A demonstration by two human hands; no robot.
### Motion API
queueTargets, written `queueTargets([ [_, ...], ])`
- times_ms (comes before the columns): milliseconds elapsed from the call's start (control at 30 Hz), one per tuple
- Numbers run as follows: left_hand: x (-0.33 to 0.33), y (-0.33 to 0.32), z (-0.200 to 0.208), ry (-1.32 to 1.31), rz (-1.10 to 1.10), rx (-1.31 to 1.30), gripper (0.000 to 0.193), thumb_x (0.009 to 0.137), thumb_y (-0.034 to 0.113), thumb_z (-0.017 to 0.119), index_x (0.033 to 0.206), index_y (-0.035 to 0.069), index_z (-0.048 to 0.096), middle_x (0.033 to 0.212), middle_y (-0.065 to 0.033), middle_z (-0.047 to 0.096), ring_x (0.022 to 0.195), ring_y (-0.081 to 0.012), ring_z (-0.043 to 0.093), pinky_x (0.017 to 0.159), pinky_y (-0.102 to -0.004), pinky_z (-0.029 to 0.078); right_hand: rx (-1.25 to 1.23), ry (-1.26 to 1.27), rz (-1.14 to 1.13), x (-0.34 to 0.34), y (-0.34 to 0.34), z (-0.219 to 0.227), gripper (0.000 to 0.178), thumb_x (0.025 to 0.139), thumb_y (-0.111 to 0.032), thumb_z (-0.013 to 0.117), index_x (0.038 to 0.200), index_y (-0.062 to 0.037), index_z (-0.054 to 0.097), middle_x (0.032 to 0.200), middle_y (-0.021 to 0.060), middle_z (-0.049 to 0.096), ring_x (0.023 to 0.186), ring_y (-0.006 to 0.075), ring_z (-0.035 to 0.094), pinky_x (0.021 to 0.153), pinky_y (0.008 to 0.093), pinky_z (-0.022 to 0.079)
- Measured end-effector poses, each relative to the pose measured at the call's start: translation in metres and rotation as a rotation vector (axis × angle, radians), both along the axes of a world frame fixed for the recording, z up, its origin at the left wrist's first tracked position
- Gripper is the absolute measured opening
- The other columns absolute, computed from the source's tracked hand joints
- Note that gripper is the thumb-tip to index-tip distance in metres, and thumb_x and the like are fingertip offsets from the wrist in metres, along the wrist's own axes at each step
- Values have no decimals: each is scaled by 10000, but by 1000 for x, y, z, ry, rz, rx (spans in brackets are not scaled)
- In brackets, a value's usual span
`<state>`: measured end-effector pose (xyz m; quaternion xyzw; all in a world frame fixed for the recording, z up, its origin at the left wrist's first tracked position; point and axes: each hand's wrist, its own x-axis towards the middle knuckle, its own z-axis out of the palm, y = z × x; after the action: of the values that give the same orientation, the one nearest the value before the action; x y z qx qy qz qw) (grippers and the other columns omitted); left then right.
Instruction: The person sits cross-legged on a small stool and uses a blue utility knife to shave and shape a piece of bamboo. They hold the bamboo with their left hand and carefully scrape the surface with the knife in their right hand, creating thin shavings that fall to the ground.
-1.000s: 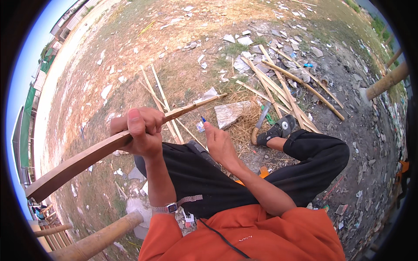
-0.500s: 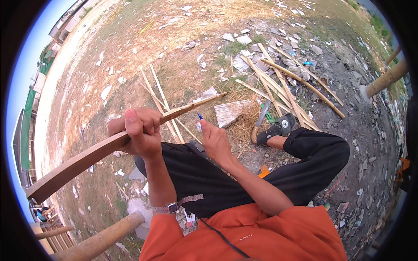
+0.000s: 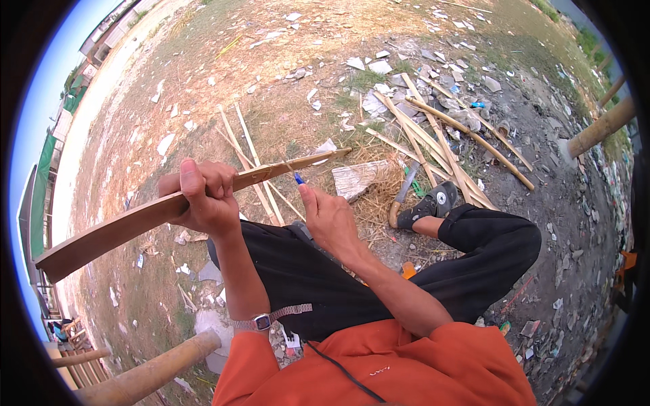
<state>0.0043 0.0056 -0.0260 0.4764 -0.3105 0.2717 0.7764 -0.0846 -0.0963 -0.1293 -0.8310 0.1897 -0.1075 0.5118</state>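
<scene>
My left hand (image 3: 203, 193) is closed around a long split-bamboo strip (image 3: 115, 233), broad at its near left end and tapering toward the far right. A few reddish marks show on the strip just past my fingers. My right hand (image 3: 332, 220) pinches a slim blue-ended, pen-like tool (image 3: 298, 178). Its thin tip reaches up to the strip's edge; whether it touches cannot be made out. Beyond my right hand, a pale wood block (image 3: 359, 178) lies on straw. A wooden-handled machete (image 3: 404, 193) rests between that block and my shoe.
Several bamboo strips (image 3: 440, 145) lie piled at the far right, with a bamboo pole (image 3: 484, 145) across them. More thin strips (image 3: 247, 145) cross on the ground ahead. Bamboo posts (image 3: 159, 365) stand at lower left and far right (image 3: 602, 127). Scraps litter the ground.
My right hand has shifted slightly left, bringing the blue tool's tip up to the strip. My left hand has tilted the strip, raising its near end.
</scene>
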Motion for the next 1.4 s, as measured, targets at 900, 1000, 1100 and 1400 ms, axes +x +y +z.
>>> queueTargets([
  [900,-5,0,0,-23,0,53,259,929,66,445,693,106,348,448,7,307,347,-85,291,343,-264,318,-11,70,-56,14,-10,-46,567,970,-445,360,787,16,635,708,306,591,715,494,582,681,556,445],
  [1000,-8,-3,-3,-16,-43,60,260,932,67,442,694,106,344,448,6,305,350,-85,291,346,-264,318,36,80,-101,13,-16,-76,556,979,-425,344,817,30,620,714,295,585,720,482,570,665,534,422],
  [1100,-6,-3,0,-17,-1,47,260,934,69,441,696,105,342,447,4,304,350,-86,293,344,-261,314,-26,77,-83,17,-24,-77,543,982,-419,337,837,28,610,719,281,586,732,477,567,666,524,422],
  [1400,0,0,5,85,118,-6,290,925,78,479,669,111,347,461,11,313,370,-80,304,367,-259,319,-19,131,-89,31,-23,-80,577,969,-450,350,806,13,653,729,310,601,756,488,594,707,546,461],
])
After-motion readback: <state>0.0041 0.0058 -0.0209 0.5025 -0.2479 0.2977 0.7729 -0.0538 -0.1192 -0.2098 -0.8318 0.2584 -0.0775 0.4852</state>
